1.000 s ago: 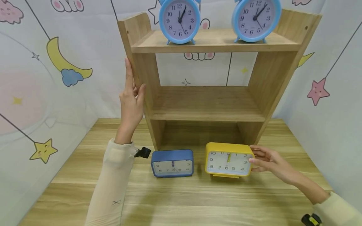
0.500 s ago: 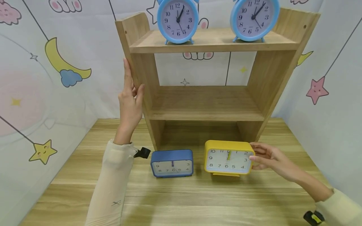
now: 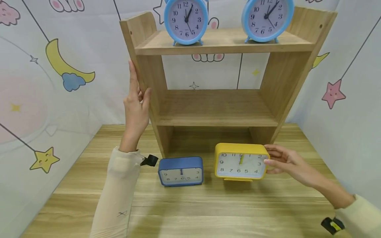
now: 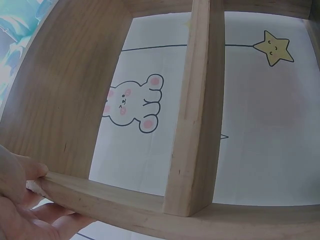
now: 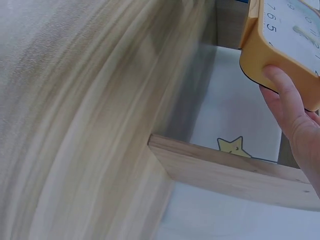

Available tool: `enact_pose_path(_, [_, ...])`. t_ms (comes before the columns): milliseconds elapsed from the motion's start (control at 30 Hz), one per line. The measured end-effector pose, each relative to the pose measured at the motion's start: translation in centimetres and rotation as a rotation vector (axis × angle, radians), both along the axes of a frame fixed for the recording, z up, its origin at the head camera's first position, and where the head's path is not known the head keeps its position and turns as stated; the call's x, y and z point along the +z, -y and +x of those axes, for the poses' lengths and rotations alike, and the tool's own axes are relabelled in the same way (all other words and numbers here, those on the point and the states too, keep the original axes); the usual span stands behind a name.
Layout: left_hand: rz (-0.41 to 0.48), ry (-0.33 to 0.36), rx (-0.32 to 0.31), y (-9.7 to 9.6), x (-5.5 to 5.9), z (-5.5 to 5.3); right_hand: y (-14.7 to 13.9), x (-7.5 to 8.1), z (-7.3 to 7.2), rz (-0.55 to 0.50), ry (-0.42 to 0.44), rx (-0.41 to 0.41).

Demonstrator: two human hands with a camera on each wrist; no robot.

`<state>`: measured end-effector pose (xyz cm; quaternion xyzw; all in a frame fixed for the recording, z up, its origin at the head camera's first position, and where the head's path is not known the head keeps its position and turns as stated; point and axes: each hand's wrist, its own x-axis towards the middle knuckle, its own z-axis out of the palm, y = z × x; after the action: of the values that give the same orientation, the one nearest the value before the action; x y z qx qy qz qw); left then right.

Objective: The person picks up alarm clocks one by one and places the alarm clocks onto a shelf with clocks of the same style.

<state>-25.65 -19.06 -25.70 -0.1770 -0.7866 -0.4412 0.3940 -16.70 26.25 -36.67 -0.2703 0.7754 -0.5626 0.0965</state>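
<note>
My right hand (image 3: 294, 167) grips the right end of a yellow alarm clock (image 3: 232, 163), thumb at the front edge and fingers behind. The clock is raised off the wooden table, face toward me, in front of the shelf's lowest level. In the right wrist view the thumb presses the clock's (image 5: 280, 52) side. My left hand (image 3: 136, 109) holds the left side panel of a wooden shelf (image 3: 218, 121). Its index finger points up along the outside, and its thumb lies at the front edge. A blue alarm clock (image 3: 180, 164) stands on the table, left of the yellow one.
Two light blue round alarm clocks, one at left (image 3: 186, 21) and one at right (image 3: 267, 20), stand on the shelf's top level. Cartoon-printed white cloth (image 3: 74, 132) lines the back and both sides. The table (image 3: 223, 211) extends in front of the shelf.
The yellow alarm clock has risen a little in my right hand, away from the table. My left hand keeps its hold on the shelf. The head view has shifted slightly.
</note>
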Motion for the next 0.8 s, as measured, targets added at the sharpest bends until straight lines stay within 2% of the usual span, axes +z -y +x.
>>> enact_pose_path(633, [-0.006,0.001,0.017,0.0,0.0,-0.1,0.3,2.9,-0.3,0.015,-0.078,-0.001])
enact_pose_path(800, [-0.003,0.001,0.014,0.0,0.0,-0.1,0.3,3.8,-0.3,0.031,-0.111,-0.025])
